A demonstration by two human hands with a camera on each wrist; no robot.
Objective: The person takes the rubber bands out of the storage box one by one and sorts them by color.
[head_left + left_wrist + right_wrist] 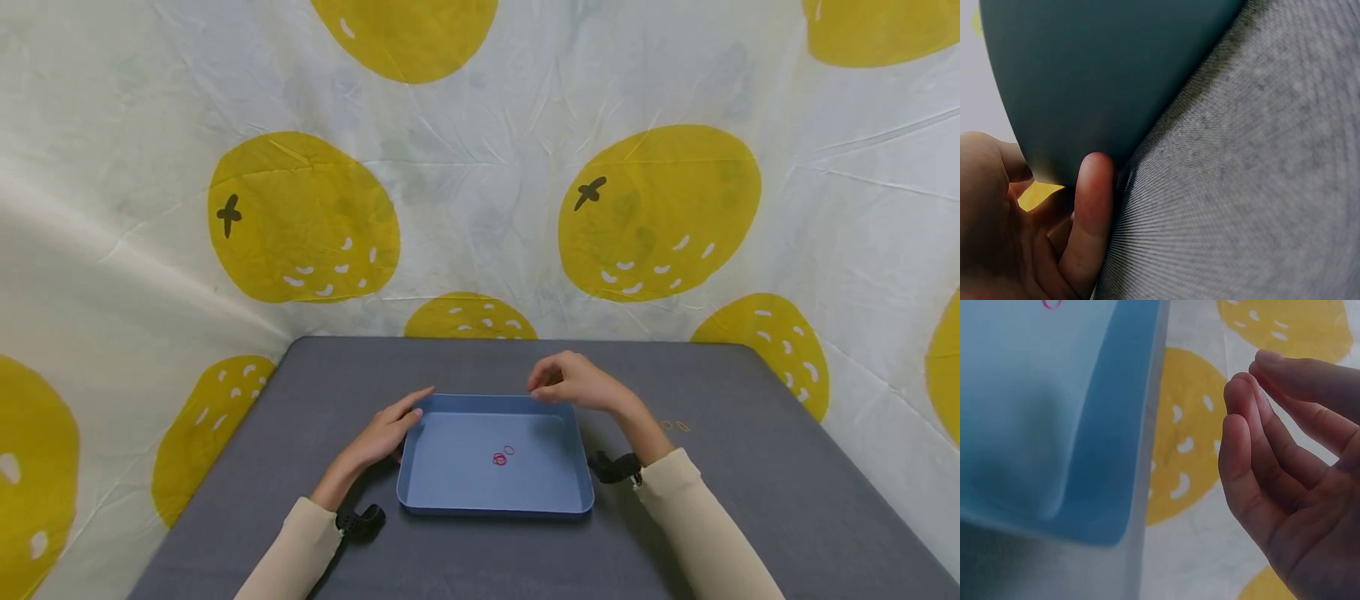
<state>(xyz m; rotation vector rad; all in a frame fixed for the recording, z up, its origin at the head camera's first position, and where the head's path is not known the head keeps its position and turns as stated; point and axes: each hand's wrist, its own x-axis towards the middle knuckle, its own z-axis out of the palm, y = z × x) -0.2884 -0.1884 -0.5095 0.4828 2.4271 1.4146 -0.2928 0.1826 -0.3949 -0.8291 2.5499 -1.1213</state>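
The tray is set midway across the tabletop, with the cloth hung behind. Near the tray's middle, small rings are gathered. Its far left corner is held by the left grip; by the far right corner, the right grip is poised. Well to the right, loose bands are laid on the tabletop.

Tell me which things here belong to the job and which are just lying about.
Likely the job:
- blue tray, held by the left hand
- red rings inside it
- right hand, empty
- orange rings, perhaps

Likely just surroundings:
- grey table
- fruit-patterned cloth
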